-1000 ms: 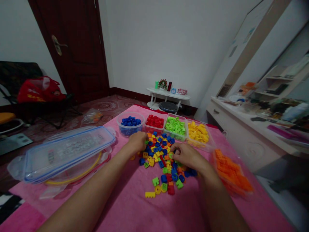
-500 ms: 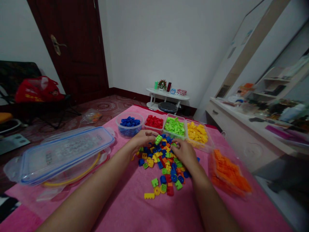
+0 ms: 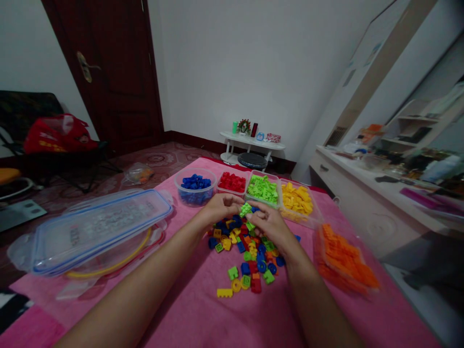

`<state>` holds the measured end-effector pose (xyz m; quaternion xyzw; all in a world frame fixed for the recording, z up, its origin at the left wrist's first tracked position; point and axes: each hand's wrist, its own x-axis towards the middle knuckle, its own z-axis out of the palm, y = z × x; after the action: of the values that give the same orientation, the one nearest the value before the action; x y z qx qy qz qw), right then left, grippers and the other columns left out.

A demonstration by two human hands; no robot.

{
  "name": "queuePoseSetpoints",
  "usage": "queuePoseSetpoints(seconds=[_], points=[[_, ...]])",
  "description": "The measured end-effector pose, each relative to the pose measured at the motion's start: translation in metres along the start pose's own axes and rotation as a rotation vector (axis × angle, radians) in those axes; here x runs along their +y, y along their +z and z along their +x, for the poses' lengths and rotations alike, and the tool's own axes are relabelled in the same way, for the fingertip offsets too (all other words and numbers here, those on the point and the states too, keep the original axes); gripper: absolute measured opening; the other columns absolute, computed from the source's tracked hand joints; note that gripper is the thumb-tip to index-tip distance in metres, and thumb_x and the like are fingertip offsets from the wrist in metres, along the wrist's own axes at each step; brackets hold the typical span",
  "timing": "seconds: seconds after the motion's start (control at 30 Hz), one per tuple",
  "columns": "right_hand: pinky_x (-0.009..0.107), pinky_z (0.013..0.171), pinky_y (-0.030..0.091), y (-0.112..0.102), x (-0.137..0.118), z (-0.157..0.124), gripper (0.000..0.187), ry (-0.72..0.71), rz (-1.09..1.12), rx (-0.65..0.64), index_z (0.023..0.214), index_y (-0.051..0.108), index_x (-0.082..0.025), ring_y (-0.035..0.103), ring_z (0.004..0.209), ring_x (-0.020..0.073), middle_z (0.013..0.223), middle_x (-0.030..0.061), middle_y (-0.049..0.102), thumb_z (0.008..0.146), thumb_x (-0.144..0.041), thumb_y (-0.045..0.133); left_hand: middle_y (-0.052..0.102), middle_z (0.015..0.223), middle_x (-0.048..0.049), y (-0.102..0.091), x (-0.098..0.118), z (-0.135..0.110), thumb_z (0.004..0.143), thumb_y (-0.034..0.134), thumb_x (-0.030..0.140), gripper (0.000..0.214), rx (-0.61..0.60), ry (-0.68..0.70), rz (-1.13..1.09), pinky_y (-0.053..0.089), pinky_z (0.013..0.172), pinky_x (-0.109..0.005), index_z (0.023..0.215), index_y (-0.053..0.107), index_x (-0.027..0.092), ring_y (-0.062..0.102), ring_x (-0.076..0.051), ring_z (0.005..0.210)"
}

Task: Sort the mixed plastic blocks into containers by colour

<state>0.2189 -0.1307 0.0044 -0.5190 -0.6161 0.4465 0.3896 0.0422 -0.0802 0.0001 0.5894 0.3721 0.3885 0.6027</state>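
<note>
My left hand (image 3: 218,208) and my right hand (image 3: 268,222) meet above a heap of mixed coloured toy bricks (image 3: 246,251) on a pink cloth (image 3: 188,299). Both hands pinch a light green brick (image 3: 245,209) between their fingertips, just in front of the tub of green bricks (image 3: 263,189). Behind the heap stand a round tub of blue bricks (image 3: 195,186), a tub of red bricks (image 3: 232,182) and a tub of yellow bricks (image 3: 297,199).
A bag of orange bricks (image 3: 344,261) lies at the right. At the left lies a large clear box with its blue-rimmed lid (image 3: 97,227). A dresser (image 3: 362,193) stands close on the right, a small white table (image 3: 252,142) behind.
My left hand lifted a green brick out of the heap and carried it rightward. My right hand rose from the heap and came to meet it at the brick.
</note>
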Motion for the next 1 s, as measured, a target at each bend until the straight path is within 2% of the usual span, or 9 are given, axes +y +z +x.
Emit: queuePoseSetpoints(seconds=[0.1,0.23,0.37,0.47,0.6,0.7,0.8,0.93,1.0], points=[[0.022,0.04,0.034,0.003,-0.003,-0.002,0.054,0.022,0.048,-0.016,0.123,0.052,-0.022,0.047,0.041,0.01,0.054,-0.0085,0.043,0.073,-0.041,0.063,0.067,0.07,-0.002,-0.002,-0.003,0.0,0.055,0.078,0.017,0.039,-0.005,-0.034,-0.034,0.045,0.056,-0.02,0.091,0.064,0.01,0.059,-0.009,0.057],[0.02,0.039,0.037,0.008,-0.001,0.0,0.041,0.076,0.117,-0.002,0.108,0.054,-0.023,0.046,0.04,0.0087,0.053,-0.0089,0.046,0.071,-0.039,0.063,0.069,0.071,-0.0051,-0.002,-0.008,0.002,0.049,0.082,0.013,0.044,-0.012,-0.046,-0.055,0.049,0.059,-0.023,0.089,0.064,0.009,0.062,-0.013,0.06],[0.018,0.038,0.036,0.01,0.006,0.002,0.037,0.079,0.201,0.004,0.1,0.051,-0.023,0.042,0.039,0.0064,0.053,-0.0099,0.049,0.069,-0.036,0.067,0.068,0.07,-0.0045,-0.006,-0.009,0.006,0.054,0.078,0.012,0.032,-0.005,0.018,0.01,0.048,0.059,-0.023,0.083,0.065,0.009,0.062,-0.012,0.06],[0.016,0.04,0.036,0.008,0.01,0.002,0.04,0.057,0.249,-0.01,0.101,0.049,-0.022,0.044,0.043,0.0059,0.06,-0.0066,0.058,0.069,-0.035,0.068,0.067,0.067,-0.0019,-0.019,-0.006,0.008,0.065,0.069,0.013,0.017,0.076,0.094,0.187,0.047,0.058,-0.022,0.081,0.066,0.01,0.06,-0.011,0.058],[0.017,0.042,0.037,-0.003,0.005,0.014,0.043,0.055,0.223,0.041,0.102,0.049,-0.021,0.047,0.045,0.0069,0.062,-0.0038,0.063,0.067,-0.035,0.07,0.07,0.074,-0.0031,-0.045,0.002,0.006,0.07,0.065,0.015,0.015,0.214,0.162,0.636,0.046,0.062,-0.022,0.084,0.069,0.014,0.063,-0.015,0.069],[0.019,0.042,0.04,-0.019,-0.007,0.037,0.045,0.079,0.085,0.131,0.1,0.051,-0.02,0.048,0.043,0.0082,0.058,-0.0042,0.061,0.062,-0.033,0.071,0.072,0.082,-0.0041,-0.056,0.006,0.001,0.069,0.067,0.018,0.015,0.264,0.119,0.942,0.046,0.066,-0.023,0.084,0.071,0.018,0.065,-0.017,0.077],[0.022,0.045,0.043,-0.04,-0.016,0.066,0.046,0.047,-0.079,0.281,0.1,0.052,-0.019,0.052,0.046,0.0111,0.058,-0.0037,0.059,0.06,-0.033,0.07,0.073,0.087,-0.0048,-0.055,0.008,-0.002,0.071,0.065,0.018,0.02,0.242,0.063,1.066,0.045,0.067,-0.023,0.09,0.072,0.019,0.066,-0.018,0.081],[0.032,0.066,0.05,-0.064,-0.012,0.087,0.058,-0.128,-0.521,0.529,0.114,0.054,-0.017,0.064,0.079,0.0213,0.094,0.0089,0.068,0.062,-0.037,0.071,0.073,0.089,-0.0048,-0.048,0.005,-0.002,0.072,0.064,0.02,0.025,0.16,0.066,1.095,0.045,0.065,-0.022,0.095,0.072,0.019,0.066,-0.017,0.082],[0.036,0.074,0.049,-0.064,-0.005,0.085,0.058,-0.175,-0.712,0.559,0.117,0.056,-0.017,0.064,0.089,0.0242,0.11,0.0128,0.065,0.065,-0.038,0.07,0.073,0.091,-0.0052,-0.045,0.004,-0.002,0.072,0.063,0.021,0.026,0.139,0.07,1.1,0.044,0.064,-0.022,0.096,0.072,0.018,0.066,-0.017,0.082]])
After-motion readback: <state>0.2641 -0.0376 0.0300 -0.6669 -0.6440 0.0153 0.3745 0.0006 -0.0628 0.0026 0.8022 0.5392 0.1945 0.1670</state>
